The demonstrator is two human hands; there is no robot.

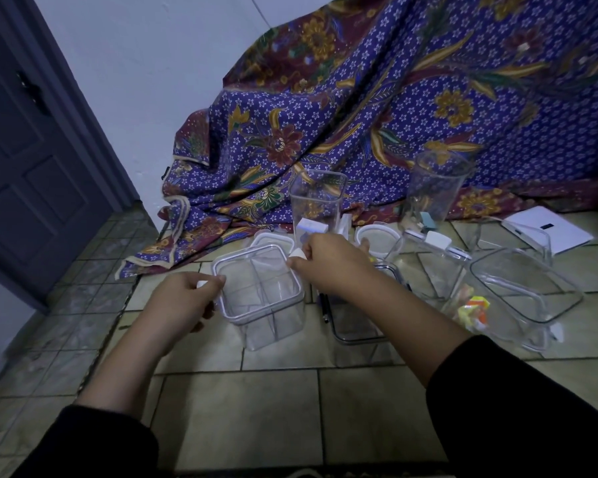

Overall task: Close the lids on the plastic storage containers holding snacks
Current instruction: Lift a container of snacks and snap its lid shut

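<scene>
A clear square container (266,319) with inner dividers stands on the tiled floor, and a clear lid (252,267) sits on top of it. My left hand (183,305) grips the lid's white clip at the left side. My right hand (328,263) pinches the white clip at the right side. To the right, a clear container (518,298) lies tilted with colourful wrapped snacks (473,312) inside. A tall open container (316,205) stands behind my right hand.
Another tall clear jar (435,191) stands at the back right. Loose lids (377,241) lie behind the containers. A patterned purple cloth (359,115) drapes behind everything. White paper (553,229) lies at the far right. A dark door (32,150) is on the left.
</scene>
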